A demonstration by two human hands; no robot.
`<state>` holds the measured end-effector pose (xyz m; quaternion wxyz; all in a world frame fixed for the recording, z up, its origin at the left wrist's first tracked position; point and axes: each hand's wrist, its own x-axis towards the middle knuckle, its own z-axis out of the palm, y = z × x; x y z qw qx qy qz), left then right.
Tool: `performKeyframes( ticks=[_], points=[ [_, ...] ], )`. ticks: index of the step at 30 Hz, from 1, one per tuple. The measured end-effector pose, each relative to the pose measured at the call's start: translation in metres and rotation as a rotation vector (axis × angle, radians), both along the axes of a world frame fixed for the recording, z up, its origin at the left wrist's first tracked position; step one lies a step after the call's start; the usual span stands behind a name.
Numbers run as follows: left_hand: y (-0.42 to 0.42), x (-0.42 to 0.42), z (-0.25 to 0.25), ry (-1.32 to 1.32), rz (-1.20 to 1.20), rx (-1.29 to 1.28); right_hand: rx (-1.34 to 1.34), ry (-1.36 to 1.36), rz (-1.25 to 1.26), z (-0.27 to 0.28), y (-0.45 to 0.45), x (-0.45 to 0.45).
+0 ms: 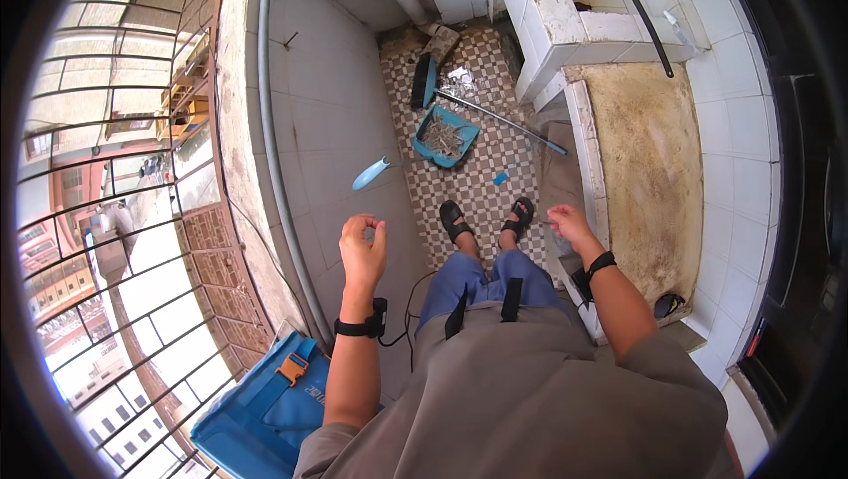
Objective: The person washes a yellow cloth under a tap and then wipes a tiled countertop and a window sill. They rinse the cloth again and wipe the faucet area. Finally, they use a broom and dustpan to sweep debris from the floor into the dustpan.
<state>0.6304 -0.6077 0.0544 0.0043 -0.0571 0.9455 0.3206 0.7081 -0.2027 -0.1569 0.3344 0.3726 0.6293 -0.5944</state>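
Observation:
My left hand is raised in front of the left wall, its thumb and curled fingers apart, with nothing seen between them. Just above it, a light-blue plastic handle-like piece shows against the wall; whether it hangs or is in the air I cannot tell. My right hand is loosely curled beside the low ledge; its palm is hidden. On the checkered floor lies a blue dustpan holding a pile of dry debris. Behind it is a broom head with dark bristles, its metal pole running towards the right.
A blue scrap lies before my sandals. At left are a pipe, a window grille and a blue bag with an orange buckle. At right stand a stained basin and a tiled ledge with a black strip across its edge.

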Motion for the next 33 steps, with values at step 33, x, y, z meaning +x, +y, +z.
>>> performKeyframes(
  ticks=[33],
  points=[
    [-0.068, -0.072, -0.198, -0.201, -0.087, -0.522, 0.599, 0.177, 0.731, -0.406, -0.059, -0.162]
  ],
)
